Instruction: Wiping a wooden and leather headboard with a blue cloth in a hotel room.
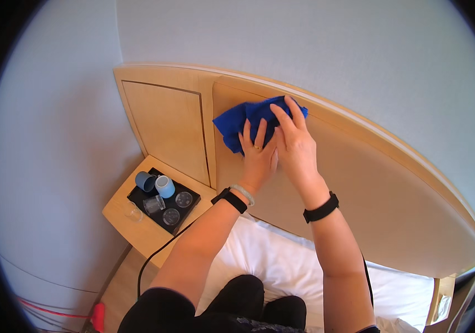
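A blue cloth (233, 120) lies spread against the upper left part of the padded headboard (345, 179). My left hand (258, 160) presses on the cloth's lower middle with its fingers spread; a ring and a pale bangle show on that side. At the cloth's right end, my right hand (297, 141) has its fingertips on the fabric near the headboard's top edge. The two hands nearly meet at the thumbs. Whatever lies under the cloth is hidden.
On the wooden nightstand (116, 210) at the left, a black tray (160, 214) carries a dark blue mug (145, 181), a light blue mug (165, 186) and clear glasses (154, 205). Another clear glass (133, 212) stands beside it. White bedding (279, 254) spreads below the headboard.
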`<control>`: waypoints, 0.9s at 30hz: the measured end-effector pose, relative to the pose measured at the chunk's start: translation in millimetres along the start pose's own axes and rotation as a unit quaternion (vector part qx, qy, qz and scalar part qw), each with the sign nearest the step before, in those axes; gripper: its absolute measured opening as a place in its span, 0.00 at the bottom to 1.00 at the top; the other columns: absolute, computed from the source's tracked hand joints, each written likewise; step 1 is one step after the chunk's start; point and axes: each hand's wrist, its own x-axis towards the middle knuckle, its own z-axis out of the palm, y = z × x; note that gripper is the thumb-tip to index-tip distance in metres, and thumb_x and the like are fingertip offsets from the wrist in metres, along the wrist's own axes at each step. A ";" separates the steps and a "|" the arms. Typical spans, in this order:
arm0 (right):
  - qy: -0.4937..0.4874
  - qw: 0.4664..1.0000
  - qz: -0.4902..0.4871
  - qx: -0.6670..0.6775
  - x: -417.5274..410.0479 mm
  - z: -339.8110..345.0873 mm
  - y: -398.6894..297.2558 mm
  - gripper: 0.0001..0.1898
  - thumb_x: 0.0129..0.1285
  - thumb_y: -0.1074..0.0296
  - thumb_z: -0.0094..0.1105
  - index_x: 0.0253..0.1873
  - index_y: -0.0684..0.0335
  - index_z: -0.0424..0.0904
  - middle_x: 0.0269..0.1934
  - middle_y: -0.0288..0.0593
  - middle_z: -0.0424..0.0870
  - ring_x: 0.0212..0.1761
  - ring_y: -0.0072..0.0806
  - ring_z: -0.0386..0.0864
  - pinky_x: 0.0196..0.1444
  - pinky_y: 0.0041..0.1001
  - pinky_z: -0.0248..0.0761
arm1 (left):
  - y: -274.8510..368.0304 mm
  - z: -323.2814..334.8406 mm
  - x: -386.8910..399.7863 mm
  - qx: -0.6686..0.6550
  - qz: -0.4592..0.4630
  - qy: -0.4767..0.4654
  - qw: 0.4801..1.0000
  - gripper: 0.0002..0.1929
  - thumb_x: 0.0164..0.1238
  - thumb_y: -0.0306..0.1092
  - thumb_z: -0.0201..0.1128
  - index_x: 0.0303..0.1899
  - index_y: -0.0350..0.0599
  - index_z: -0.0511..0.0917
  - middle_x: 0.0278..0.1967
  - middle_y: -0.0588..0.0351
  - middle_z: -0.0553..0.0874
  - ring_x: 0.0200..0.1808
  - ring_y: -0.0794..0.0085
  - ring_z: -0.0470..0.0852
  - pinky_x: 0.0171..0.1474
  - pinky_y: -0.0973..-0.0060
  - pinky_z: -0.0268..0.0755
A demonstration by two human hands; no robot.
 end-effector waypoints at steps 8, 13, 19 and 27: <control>0.023 0.996 -0.027 -0.076 -57.5 33.9 39.1 0.14 0.57 0.79 0.55 0.49 0.59 0.78 0.53 0.42 0.76 0.39 0.41 0.81 0.37 0.33 0.77 | -23.3 -1.4 -63.9 -0.011 0.032 -0.120 0.992 0.28 0.52 0.29 0.64 0.59 0.59 0.74 0.69 0.52 0.60 0.69 0.35 0.50 0.60 0.30 0.47; 0.023 0.997 0.033 -0.063 -82.2 31.7 44.4 0.10 0.58 0.77 0.58 0.45 0.60 0.80 0.43 0.41 0.79 0.37 0.41 0.81 0.38 0.32 0.76 | -27.6 -27.3 -67.4 -0.039 0.062 -0.171 0.982 0.27 0.57 0.22 0.55 0.60 0.55 0.73 0.68 0.54 0.64 0.69 0.47 0.57 0.62 0.41 0.55; 0.131 0.991 0.035 0.018 -43.0 -7.3 38.0 0.10 0.59 0.78 0.56 0.46 0.61 0.78 0.42 0.46 0.80 0.39 0.44 0.80 0.41 0.34 0.75 | 7.5 -47.8 24.8 -0.104 0.049 -0.023 0.993 0.33 0.52 0.10 0.53 0.63 0.44 0.68 0.68 0.44 0.62 0.66 0.49 0.62 0.68 0.60 0.56; 0.125 0.965 -0.003 -0.230 -9.2 -36.6 30.9 0.19 0.60 0.76 0.57 0.57 0.57 0.76 0.55 0.45 0.74 0.48 0.36 0.78 0.43 0.31 0.75 | 29.0 -28.0 93.6 -0.043 0.065 -0.056 0.995 0.30 0.51 0.34 0.70 0.59 0.51 0.72 0.62 0.45 0.70 0.68 0.48 0.58 0.68 0.43 0.43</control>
